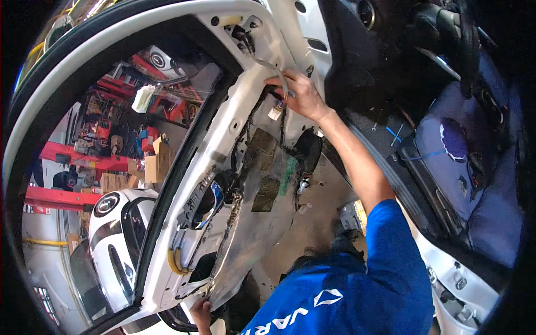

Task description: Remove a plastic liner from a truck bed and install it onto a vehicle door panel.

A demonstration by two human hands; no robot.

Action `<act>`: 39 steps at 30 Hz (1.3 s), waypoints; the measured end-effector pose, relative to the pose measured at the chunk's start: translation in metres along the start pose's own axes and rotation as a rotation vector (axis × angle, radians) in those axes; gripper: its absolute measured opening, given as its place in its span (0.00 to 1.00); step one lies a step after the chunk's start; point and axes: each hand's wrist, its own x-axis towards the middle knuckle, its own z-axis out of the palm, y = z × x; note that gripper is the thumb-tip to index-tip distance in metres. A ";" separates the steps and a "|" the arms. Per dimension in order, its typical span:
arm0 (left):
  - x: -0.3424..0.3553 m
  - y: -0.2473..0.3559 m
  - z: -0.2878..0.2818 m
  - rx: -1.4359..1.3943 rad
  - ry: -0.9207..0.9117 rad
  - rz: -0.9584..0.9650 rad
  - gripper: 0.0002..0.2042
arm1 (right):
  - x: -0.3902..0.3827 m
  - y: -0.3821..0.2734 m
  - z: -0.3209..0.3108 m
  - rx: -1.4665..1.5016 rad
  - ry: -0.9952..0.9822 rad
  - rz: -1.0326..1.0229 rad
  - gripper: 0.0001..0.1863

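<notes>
A translucent plastic sheet point(257, 218) with dark pads and a green patch hangs over the inner side of a white car door frame point(220, 120). At the sheet's bottom corner, low in the view, my left hand point(202, 314) is closed on its edge; part of that hand is cut off. My right hand point(301, 94) is up at the top of the door. Its fingers are closed around a grey wiring harness point(262, 62), partly hiding it. Just below those fingers dangles a white connector point(274, 113) on thin coloured wires.
To the right lie the open car's dark sill point(385, 167) and purple-blue seat point(446, 139). Through the window opening show a white car point(120, 240), red beams point(72, 198) and cardboard boxes point(159, 162). Another box-like item point(352, 218) sits on the floor.
</notes>
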 end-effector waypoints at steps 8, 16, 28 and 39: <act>-0.004 0.013 0.004 -0.095 -0.018 0.011 0.07 | 0.005 0.003 -0.001 -0.072 0.002 -0.249 0.15; -0.003 0.013 0.004 0.049 -0.013 -0.012 0.08 | 0.008 0.000 0.003 -0.129 -0.043 -0.349 0.12; -0.014 0.023 0.002 -0.113 0.006 0.049 0.09 | 0.031 0.002 -0.003 -0.056 -0.126 -0.232 0.10; -0.018 0.036 -0.013 0.228 -0.073 0.016 0.10 | -0.043 -0.020 0.049 0.111 0.462 0.465 0.14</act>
